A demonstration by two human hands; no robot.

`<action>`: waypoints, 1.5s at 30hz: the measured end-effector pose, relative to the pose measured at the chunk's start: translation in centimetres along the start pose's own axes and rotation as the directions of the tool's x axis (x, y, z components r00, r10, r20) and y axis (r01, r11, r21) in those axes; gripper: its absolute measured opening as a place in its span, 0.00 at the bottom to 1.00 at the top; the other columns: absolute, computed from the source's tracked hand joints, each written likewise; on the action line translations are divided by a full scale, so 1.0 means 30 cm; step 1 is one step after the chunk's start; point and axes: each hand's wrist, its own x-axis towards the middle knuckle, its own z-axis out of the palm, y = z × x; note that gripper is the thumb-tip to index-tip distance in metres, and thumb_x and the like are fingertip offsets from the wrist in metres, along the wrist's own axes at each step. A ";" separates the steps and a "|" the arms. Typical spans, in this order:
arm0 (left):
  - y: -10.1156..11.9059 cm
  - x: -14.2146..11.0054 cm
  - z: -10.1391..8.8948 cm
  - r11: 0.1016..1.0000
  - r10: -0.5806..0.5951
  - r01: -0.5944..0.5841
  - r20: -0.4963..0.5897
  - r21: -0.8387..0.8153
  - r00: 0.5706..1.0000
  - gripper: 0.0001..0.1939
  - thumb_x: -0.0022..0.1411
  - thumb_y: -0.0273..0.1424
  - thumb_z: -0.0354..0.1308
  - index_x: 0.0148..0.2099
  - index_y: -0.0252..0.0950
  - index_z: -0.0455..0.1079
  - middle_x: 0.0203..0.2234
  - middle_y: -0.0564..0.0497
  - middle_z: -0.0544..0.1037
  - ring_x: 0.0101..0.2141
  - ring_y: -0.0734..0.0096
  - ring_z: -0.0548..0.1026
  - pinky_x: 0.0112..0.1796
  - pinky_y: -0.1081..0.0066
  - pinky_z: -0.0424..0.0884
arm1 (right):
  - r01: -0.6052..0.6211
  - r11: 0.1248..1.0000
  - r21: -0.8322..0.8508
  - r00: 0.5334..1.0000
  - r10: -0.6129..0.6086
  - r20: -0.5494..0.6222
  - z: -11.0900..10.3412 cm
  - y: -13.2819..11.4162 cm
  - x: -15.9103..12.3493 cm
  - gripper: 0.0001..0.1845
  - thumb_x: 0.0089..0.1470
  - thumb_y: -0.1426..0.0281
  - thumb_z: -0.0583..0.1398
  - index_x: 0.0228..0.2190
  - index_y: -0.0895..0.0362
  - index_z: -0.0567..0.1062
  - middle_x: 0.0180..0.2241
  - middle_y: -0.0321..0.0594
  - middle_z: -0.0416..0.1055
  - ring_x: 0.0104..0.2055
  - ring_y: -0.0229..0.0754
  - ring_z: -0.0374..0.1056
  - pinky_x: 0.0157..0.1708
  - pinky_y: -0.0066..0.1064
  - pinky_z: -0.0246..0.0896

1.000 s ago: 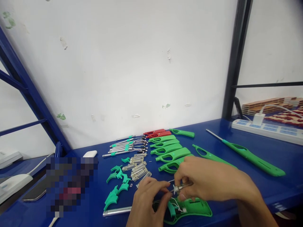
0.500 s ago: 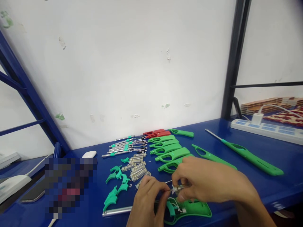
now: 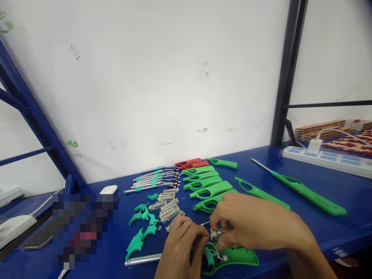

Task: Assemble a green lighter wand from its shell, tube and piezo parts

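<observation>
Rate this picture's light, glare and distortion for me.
Head view: soft light, the wall bright and pale; a highlight along the metal tube; the blue post and dark post lean, perhaps from a wide lens; mosaic blocks hide the lower left; detail on the clear part in the right hand is too small to judge.

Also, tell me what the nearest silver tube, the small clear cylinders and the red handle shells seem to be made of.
Nearest silver tube: metal, probably steel, judging by its smooth, bright highlights.
Small clear cylinders: probably hard plastic, glossy and see-through, slightly yellowish; glass can't be ruled out.
Red handle shells: likely moulded plastic, evenly coloured, with a slight sheen.
</observation>
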 end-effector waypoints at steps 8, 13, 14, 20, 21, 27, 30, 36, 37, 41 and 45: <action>0.003 -0.002 0.001 1.000 0.008 -0.008 0.000 0.014 1.000 0.10 0.75 0.20 0.58 0.45 0.42 0.71 0.35 0.54 0.81 0.39 0.66 0.77 0.43 0.69 0.75 | -0.015 0.999 0.030 1.000 0.016 -0.025 0.005 0.000 -0.007 0.07 0.55 0.66 0.74 0.28 0.52 0.85 0.19 0.28 0.69 0.22 0.36 0.62 0.24 0.30 0.44; -0.002 -0.004 0.007 0.999 0.027 -0.027 0.001 0.033 1.000 0.10 0.76 0.20 0.56 0.46 0.41 0.71 0.36 0.53 0.81 0.39 0.65 0.76 0.43 0.68 0.75 | -0.022 1.000 0.021 0.999 0.023 -0.050 0.012 0.000 -0.007 0.07 0.56 0.66 0.74 0.28 0.52 0.85 0.18 0.29 0.69 0.23 0.36 0.63 0.24 0.30 0.44; -0.003 -0.005 0.008 0.999 0.032 -0.032 0.002 0.037 0.999 0.10 0.76 0.20 0.56 0.46 0.41 0.71 0.36 0.53 0.81 0.39 0.65 0.76 0.43 0.67 0.76 | -0.023 1.000 0.019 0.998 0.024 -0.050 0.013 0.001 -0.005 0.07 0.56 0.66 0.74 0.28 0.52 0.85 0.19 0.29 0.69 0.23 0.37 0.63 0.24 0.30 0.44; -0.007 -0.012 0.012 0.998 0.048 -0.048 0.000 0.044 0.999 0.10 0.76 0.20 0.56 0.47 0.41 0.71 0.36 0.52 0.82 0.39 0.63 0.77 0.44 0.66 0.76 | -0.013 1.000 0.003 0.998 0.013 -0.061 0.016 0.001 0.000 0.08 0.56 0.65 0.74 0.27 0.52 0.85 0.18 0.28 0.69 0.23 0.36 0.63 0.24 0.30 0.43; -0.007 -0.013 0.011 0.998 0.049 -0.049 -0.002 0.044 0.999 0.10 0.76 0.20 0.56 0.47 0.41 0.71 0.36 0.52 0.82 0.39 0.63 0.77 0.43 0.66 0.76 | -0.012 1.000 0.000 0.998 0.012 -0.063 0.017 0.000 -0.001 0.08 0.56 0.65 0.74 0.27 0.52 0.85 0.18 0.28 0.69 0.23 0.36 0.63 0.24 0.30 0.43; -0.006 -0.009 0.008 0.998 0.045 -0.044 -0.007 0.043 0.999 0.10 0.76 0.20 0.56 0.46 0.41 0.71 0.36 0.52 0.81 0.39 0.64 0.77 0.43 0.66 0.76 | -0.004 1.000 -0.027 0.997 0.002 -0.073 0.022 -0.004 -0.002 0.07 0.57 0.65 0.74 0.27 0.52 0.86 0.19 0.30 0.71 0.25 0.38 0.64 0.25 0.31 0.43; -0.008 -0.010 0.011 0.998 0.055 -0.055 0.001 0.037 0.998 0.10 0.76 0.19 0.56 0.47 0.41 0.70 0.36 0.53 0.81 0.39 0.65 0.77 0.44 0.66 0.75 | 0.008 0.999 -0.034 0.997 -0.011 -0.073 0.024 -0.003 0.001 0.07 0.56 0.65 0.74 0.28 0.51 0.86 0.20 0.31 0.74 0.28 0.40 0.68 0.26 0.31 0.44; -0.011 -0.014 0.010 0.997 0.058 -0.058 0.019 0.040 0.998 0.09 0.77 0.20 0.55 0.47 0.41 0.70 0.36 0.52 0.81 0.38 0.63 0.77 0.42 0.65 0.75 | 0.019 0.999 -0.041 0.997 -0.022 -0.075 0.029 -0.005 0.004 0.07 0.56 0.66 0.74 0.27 0.52 0.86 0.20 0.32 0.75 0.27 0.40 0.70 0.26 0.32 0.44; -0.012 -0.013 0.009 0.997 0.058 -0.059 0.022 0.043 0.998 0.09 0.78 0.21 0.54 0.46 0.41 0.70 0.36 0.52 0.82 0.38 0.63 0.77 0.42 0.65 0.75 | 0.015 0.999 -0.040 0.997 -0.018 -0.074 0.029 -0.006 0.004 0.07 0.56 0.66 0.75 0.27 0.52 0.86 0.20 0.32 0.75 0.27 0.40 0.69 0.26 0.32 0.44; -0.016 -0.012 0.009 0.997 0.059 -0.062 0.041 0.053 0.997 0.09 0.78 0.22 0.55 0.46 0.41 0.71 0.36 0.51 0.82 0.38 0.63 0.78 0.43 0.65 0.76 | -0.021 1.000 -0.023 0.997 0.019 -0.070 0.023 -0.011 0.001 0.05 0.55 0.64 0.75 0.29 0.50 0.88 0.21 0.32 0.75 0.27 0.41 0.70 0.25 0.31 0.46; -0.020 -0.009 0.017 0.993 0.054 -0.063 0.095 0.102 0.994 0.08 0.77 0.23 0.57 0.46 0.42 0.74 0.36 0.52 0.83 0.38 0.62 0.78 0.42 0.64 0.76 | -0.058 0.998 0.025 0.997 0.059 -0.041 0.010 -0.008 -0.003 0.02 0.55 0.66 0.74 0.30 0.50 0.89 0.22 0.32 0.77 0.25 0.39 0.69 0.25 0.30 0.49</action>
